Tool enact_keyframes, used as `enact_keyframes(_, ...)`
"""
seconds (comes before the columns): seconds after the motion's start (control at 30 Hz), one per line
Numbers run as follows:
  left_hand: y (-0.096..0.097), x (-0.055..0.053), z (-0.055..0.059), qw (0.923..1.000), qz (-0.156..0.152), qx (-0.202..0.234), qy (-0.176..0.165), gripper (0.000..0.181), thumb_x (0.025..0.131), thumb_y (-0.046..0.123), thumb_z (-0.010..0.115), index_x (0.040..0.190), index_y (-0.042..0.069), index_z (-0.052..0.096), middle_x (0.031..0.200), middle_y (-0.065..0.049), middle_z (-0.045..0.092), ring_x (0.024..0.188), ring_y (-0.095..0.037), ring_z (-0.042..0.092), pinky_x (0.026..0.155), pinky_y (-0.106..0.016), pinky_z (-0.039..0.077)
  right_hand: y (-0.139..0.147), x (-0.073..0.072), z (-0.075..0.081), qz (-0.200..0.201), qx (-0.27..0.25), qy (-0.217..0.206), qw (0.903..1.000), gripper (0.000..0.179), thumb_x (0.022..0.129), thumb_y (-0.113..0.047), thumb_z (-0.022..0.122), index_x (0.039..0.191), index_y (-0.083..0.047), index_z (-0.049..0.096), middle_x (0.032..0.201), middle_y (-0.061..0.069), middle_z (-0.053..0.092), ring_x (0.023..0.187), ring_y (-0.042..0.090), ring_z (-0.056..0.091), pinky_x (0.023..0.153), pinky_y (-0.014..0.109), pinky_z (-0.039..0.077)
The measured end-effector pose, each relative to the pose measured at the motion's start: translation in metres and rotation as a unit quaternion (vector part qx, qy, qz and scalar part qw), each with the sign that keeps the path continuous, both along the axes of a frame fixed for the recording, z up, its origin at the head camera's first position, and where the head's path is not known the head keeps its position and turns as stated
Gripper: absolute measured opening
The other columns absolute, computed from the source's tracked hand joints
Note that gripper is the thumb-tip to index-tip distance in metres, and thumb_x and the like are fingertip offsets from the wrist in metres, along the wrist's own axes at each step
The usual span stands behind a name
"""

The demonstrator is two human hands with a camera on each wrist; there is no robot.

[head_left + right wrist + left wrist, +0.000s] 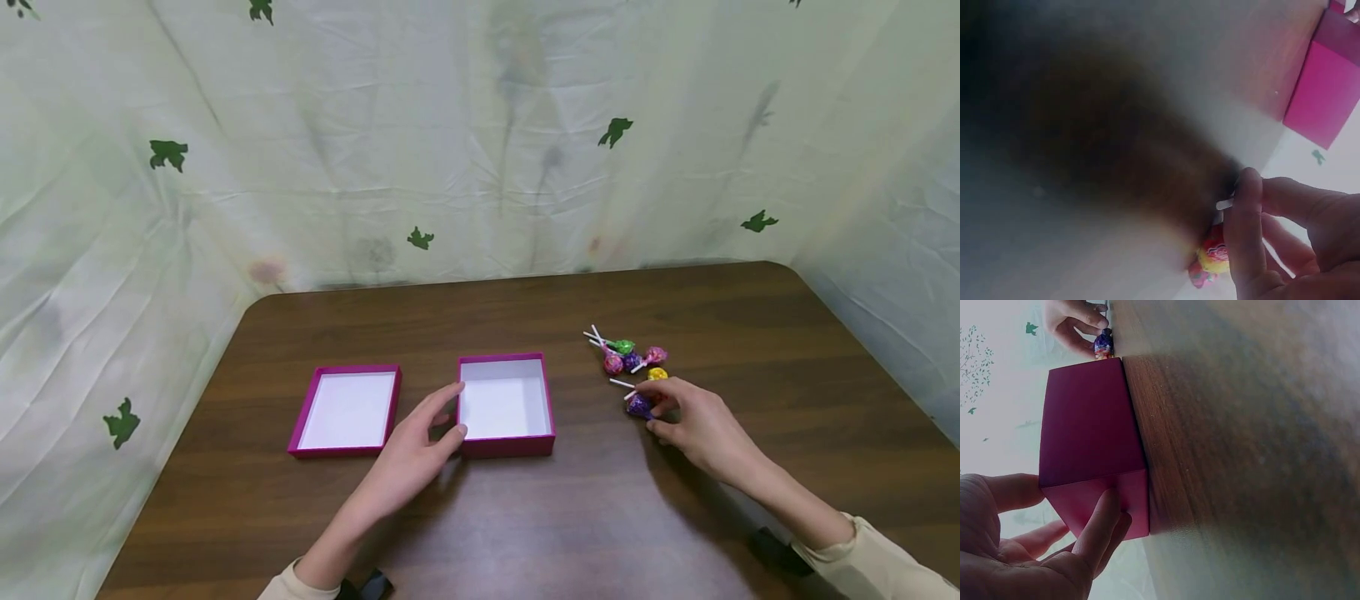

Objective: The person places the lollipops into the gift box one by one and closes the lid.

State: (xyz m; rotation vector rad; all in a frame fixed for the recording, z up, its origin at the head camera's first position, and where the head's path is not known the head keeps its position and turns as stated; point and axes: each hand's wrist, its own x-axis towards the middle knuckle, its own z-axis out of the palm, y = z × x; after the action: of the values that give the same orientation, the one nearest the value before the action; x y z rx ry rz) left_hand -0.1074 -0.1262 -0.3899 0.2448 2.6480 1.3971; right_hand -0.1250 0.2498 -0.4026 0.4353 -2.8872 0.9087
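An open magenta box [507, 447] with a white inside stands mid-table. My left hand [416, 454] is at its left side, its fairly straight fingers [1102, 528] against the box wall [1088, 428]. Right of the box lies a loose bunch of wrapped lollipops, with green [623, 347], pink [612, 364] and yellow [657, 374] wrappers among them. At the near side of the bunch my right hand [701, 425] pinches a lollipop with thumb and fingertips; a white stick end [1225, 204] pokes out between them. A purple-wrapped lollipop [638, 406] shows at these fingertips.
To the left of the box lies its shallow magenta lid [347, 410], white inside facing up. The brown wooden table [585, 517] ends at a pale curtain [465, 150] with green leaf shapes, hanging behind and on both sides.
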Motion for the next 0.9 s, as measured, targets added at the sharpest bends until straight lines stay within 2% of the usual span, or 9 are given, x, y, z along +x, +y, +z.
enact_keyframes(0.2,-0.0007,0.0000,-0.0002,1.0000,0.001,0.001,-0.001,0.056,0.095,0.021,0.066,0.147,0.023,0.046,0.148,0.002,0.045,0.120,-0.030,0.057,0.098,-0.051,0.045,-0.0003,-0.0026,-0.0018,-0.001,0.002,-0.005,1.0000,0.039,0.077,-0.005,0.082,0.114,-0.010,0.071,0.086,-0.005,0.070,0.079,0.013,0.066,0.071,0.037,0.047)
enact_keyframes(0.43,-0.0001,-0.0002,-0.0008,1.0000,-0.001,0.003,0.000,0.056,0.095,0.020,0.066,0.147,0.023,0.046,0.148,0.002,0.045,0.120,-0.030,0.056,0.097,-0.051,0.045,-0.0014,-0.0065,-0.0015,-0.005,0.005,-0.021,0.9998,0.028,0.079,-0.017,0.083,0.106,-0.018,0.074,0.084,-0.009,0.069,0.077,0.011,0.064,0.067,0.036,0.045)
enact_keyframes(0.6,0.0001,0.0001,-0.0007,1.0000,-0.002,0.003,0.003,0.056,0.095,0.019,0.066,0.147,0.022,0.046,0.148,0.002,0.045,0.120,-0.029,0.057,0.096,-0.050,0.046,-0.0022,-0.0075,-0.0011,-0.003,0.007,-0.033,0.9994,0.023,0.081,-0.019,0.082,0.103,-0.020,0.074,0.082,-0.010,0.069,0.077,0.010,0.064,0.066,0.035,0.045)
enact_keyframes(0.9,-0.0006,0.0008,-0.0002,1.0000,-0.002,0.004,-0.001,0.056,0.095,0.020,0.065,0.148,0.022,0.045,0.148,0.001,0.044,0.120,-0.030,0.056,0.096,-0.051,0.046,-0.0047,-0.0064,-0.0002,-0.005,0.000,-0.027,0.9996,0.024,0.083,-0.018,0.080,0.105,-0.022,0.072,0.085,-0.011,0.069,0.080,0.010,0.065,0.069,0.035,0.046)
